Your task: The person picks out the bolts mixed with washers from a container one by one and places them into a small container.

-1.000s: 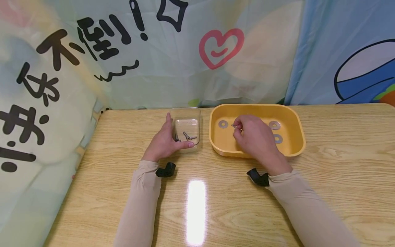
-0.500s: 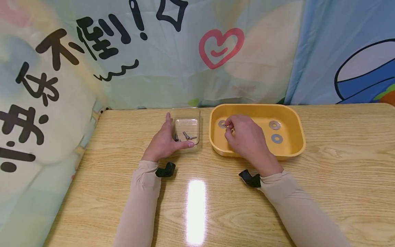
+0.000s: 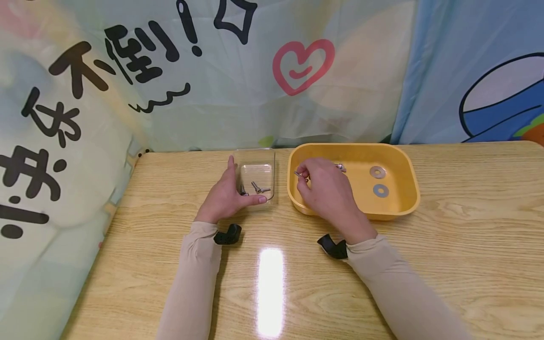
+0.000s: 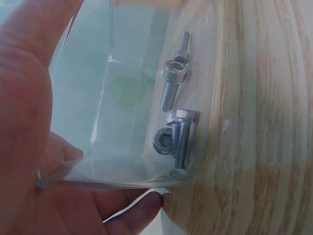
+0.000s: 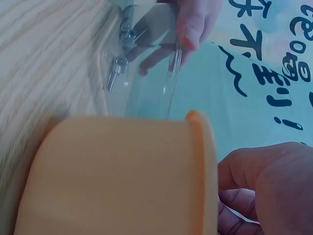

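Note:
My left hand (image 3: 223, 200) holds the near left corner of a clear plastic box (image 3: 273, 167), fingers along its side and thumb across its front. Several socket head screws (image 4: 169, 88) lie on the box floor. Over the left part of a yellow tub (image 3: 401, 163), my right hand (image 3: 329, 191) pinches a small screw (image 3: 297, 174) between thumb and fingertips. Its shank points left; the head is hidden by the fingers. In the right wrist view the tub wall (image 5: 117, 171) covers the foreground, with part of my right hand (image 5: 274, 186) above its rim.
Inside the tub lie a washer (image 3: 377, 172), a second washer (image 3: 380, 191) and some metal screws (image 3: 341, 167) just behind my right hand. Both containers stand near the back edge of the wooden table (image 3: 323, 293), before a printed cloth (image 3: 238, 108).
My right hand has moved left across the tub with the pinched screw. Screws behind it have come into view, and the left washer is now covered. My left hand stays put.

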Tool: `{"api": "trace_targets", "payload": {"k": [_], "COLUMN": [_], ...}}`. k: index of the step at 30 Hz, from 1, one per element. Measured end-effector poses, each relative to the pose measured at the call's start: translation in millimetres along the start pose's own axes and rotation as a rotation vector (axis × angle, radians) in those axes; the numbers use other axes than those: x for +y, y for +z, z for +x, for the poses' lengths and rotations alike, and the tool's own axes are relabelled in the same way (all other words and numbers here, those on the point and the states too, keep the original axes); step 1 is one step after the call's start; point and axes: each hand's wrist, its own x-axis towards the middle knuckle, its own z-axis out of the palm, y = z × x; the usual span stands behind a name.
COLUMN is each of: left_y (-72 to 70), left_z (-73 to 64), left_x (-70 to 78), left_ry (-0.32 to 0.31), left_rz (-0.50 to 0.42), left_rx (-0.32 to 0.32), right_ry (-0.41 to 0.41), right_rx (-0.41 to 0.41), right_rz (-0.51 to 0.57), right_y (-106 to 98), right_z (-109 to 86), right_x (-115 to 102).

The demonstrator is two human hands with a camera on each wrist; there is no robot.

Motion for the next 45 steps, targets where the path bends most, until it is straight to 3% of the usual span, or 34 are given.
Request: {"api": "trace_targets", "payload": {"k": [33, 45], "left_y": [1.2, -0.2], "left_z": [1.3, 0.1], "left_x": [-1.0, 0.6], "left_ry": [-0.006, -0.003], "left_rz": [0.013, 0.046], "left_rx": [-0.001, 0.001], "right_ry": [-0.062, -0.052], "right_rx": [0.016, -0.019], "right_rz": [0.097, 0.109], "right_y": [23, 30], "right_z": [6.0, 10.0], "right_x": [-31, -39]}}
